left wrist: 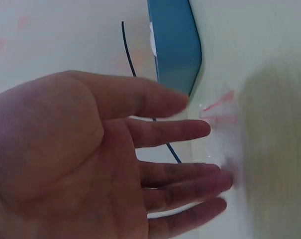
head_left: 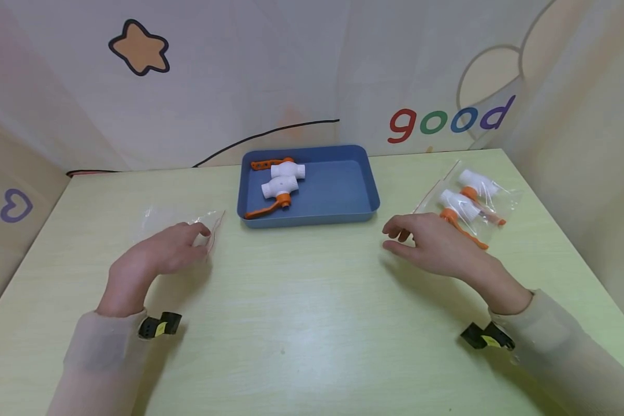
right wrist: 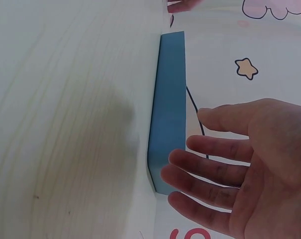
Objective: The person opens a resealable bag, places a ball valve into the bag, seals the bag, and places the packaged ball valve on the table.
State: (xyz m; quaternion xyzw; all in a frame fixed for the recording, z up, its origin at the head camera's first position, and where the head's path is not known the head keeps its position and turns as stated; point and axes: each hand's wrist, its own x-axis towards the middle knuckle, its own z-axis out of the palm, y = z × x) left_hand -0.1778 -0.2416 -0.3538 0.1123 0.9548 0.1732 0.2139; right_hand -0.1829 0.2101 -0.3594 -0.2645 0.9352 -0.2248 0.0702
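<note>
On the left, my left hand hovers over a clear zip bag with a red seal line, its fingers loosely extended and nothing held. Whether a fingertip touches the bag, I cannot tell. My right hand is just left of and partly in front of another clear zip bag, fingers relaxed, holding nothing. Inside that bag lie two white ball valves with orange handles. Two more white valves with orange handles lie at the left end of a blue tray.
The tray stands at the back of the light wooden table, close to a printed curtain. Curtain also hangs along both sides. A black wrist strap is on the left sleeve, with another black strap on the right.
</note>
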